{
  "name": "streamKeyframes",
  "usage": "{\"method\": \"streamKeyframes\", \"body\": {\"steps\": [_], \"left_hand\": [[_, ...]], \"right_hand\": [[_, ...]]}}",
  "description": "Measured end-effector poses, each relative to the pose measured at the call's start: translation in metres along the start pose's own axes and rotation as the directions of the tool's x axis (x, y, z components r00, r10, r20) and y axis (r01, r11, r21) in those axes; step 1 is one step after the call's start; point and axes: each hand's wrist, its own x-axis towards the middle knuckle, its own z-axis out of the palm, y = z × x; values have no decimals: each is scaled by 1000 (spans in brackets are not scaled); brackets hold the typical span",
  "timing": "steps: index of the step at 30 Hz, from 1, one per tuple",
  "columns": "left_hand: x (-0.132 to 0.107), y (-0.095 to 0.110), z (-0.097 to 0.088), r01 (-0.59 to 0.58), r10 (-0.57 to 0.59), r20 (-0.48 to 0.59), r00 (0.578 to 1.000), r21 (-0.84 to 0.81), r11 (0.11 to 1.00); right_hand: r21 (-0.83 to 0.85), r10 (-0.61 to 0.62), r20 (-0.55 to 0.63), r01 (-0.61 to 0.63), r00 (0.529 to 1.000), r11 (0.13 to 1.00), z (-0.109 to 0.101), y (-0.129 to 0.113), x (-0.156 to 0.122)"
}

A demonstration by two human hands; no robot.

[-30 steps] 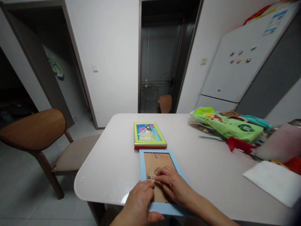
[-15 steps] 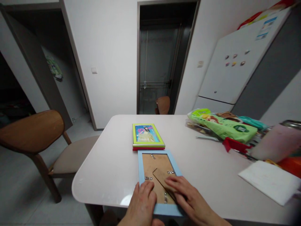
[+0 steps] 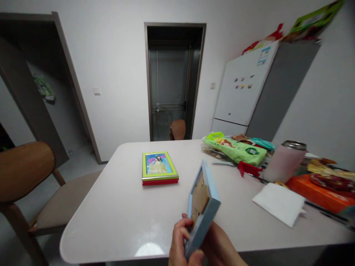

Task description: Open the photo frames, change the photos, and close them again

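Observation:
A light blue picture frame (image 3: 204, 218) is held up off the table near its front edge, tilted on its side, with its brown backing board (image 3: 200, 194) turned to the left. My left hand (image 3: 180, 238) is closed around its lower left edge, fingers on the back side. Behind the frame, on its right, my right hand (image 3: 219, 242) presses against it; its fingers are mostly hidden. Farther back on the table lies a yellow-green picture frame (image 3: 160, 164) with a princess picture, stacked on red frames (image 3: 160, 182).
On the right of the white table (image 3: 111, 218) lie a green wipes pack (image 3: 238, 147), tweezers (image 3: 223, 163), a red object (image 3: 248, 169), a pink cup (image 3: 285, 162), a white tissue (image 3: 280, 203) and an orange box (image 3: 318, 192). A wooden chair (image 3: 30, 173) stands at the left.
The blue frame has been lifted from lying flat on the table and turned up on edge. My right hand has moved from its backing to behind it. The view has shifted right.

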Motion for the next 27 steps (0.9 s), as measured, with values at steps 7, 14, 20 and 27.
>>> {"method": "streamKeyframes", "body": {"steps": [7,14,20,27], "left_hand": [[51,44,4,-80,43,-117,992,-336,938],[88,21,33,125,-99,113,989,-258,958],[96,-14,62,178,-188,57,981,143,974],[98,-20,56,219,-232,34,972,223,950]], "right_hand": [[137,19,-233,14,972,990,-50,-24,24],[-647,-102,-320,-139,942,750,-153,-52,79],[-856,-211,-298,-163,931,491,-179,-49,109],[-957,-290,-239,-175,927,229,-179,-43,121]]}}
